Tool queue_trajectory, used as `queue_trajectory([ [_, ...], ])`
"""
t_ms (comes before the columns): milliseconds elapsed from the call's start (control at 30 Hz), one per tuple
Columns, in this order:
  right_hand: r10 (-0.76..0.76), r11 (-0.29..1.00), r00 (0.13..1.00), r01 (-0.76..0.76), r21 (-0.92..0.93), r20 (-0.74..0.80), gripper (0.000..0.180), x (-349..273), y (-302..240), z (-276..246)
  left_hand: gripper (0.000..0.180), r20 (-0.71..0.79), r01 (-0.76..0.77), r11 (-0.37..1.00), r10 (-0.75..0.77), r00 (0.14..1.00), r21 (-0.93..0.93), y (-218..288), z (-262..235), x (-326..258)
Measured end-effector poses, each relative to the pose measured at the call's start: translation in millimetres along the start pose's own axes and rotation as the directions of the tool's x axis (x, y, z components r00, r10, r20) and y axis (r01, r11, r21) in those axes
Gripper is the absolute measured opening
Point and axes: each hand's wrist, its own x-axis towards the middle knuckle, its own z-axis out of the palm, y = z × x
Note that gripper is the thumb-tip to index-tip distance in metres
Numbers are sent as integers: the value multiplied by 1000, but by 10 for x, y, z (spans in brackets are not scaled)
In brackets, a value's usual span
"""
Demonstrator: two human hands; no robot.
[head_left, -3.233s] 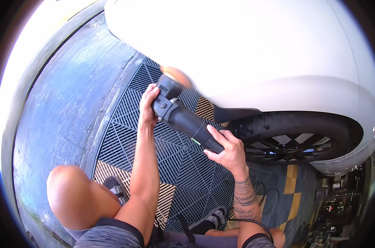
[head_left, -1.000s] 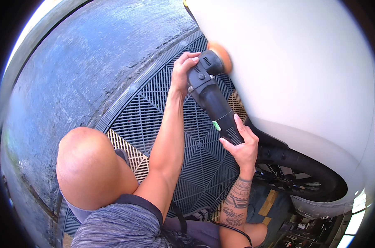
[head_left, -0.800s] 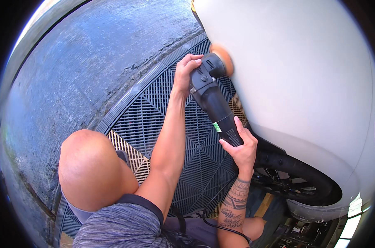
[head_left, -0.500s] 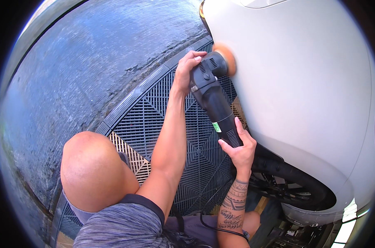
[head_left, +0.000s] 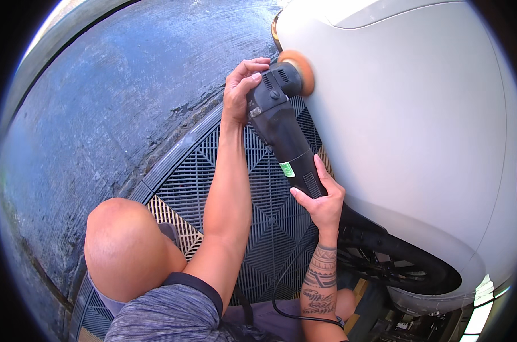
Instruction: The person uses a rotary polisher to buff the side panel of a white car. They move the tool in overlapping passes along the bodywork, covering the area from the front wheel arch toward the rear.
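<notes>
A black handheld polishing machine (head_left: 281,128) with an orange foam pad (head_left: 300,69) is pressed against the white car body panel (head_left: 406,125). My left hand (head_left: 239,88) grips the machine's head just behind the pad. My right hand (head_left: 321,196) is wrapped around the rear of the machine's body. The power cord (head_left: 281,285) runs from the machine's rear down past my right forearm.
A dark tyre and wheel (head_left: 395,262) sit under the panel at the lower right. I crouch on dark grid floor tiles (head_left: 270,188) with a yellow grid tile (head_left: 170,219) beside my bare left knee (head_left: 124,245). Blue-grey concrete floor (head_left: 110,102) spreads to the left.
The polishing machine and both hands have moved along the panel away from the wheel, toward the car's far end. The wheel now lies lower in view.
</notes>
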Motion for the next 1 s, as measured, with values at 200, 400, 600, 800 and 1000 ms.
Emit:
queue_trajectory([
  [200,8,1000,1000,-9,16,15,79,192,-71,74,15,-65,-75,996,77,995,38,118,-25,224],
  [400,-19,999,1000,20,51,-20,79,347,-163,120,18,-18,-151,976,156,988,156,217,-26,481],
  [600,-113,991,991,118,70,-70,83,438,-225,86,31,-2,-182,930,193,981,321,576,64,721],
  [800,-145,976,978,166,140,-150,83,260,-174,-57,26,9,-130,943,134,991,307,672,413,594],
  [1000,-135,980,979,154,124,-154,79,3,-130,-187,21,-35,-127,966,138,990,227,539,415,331],
])
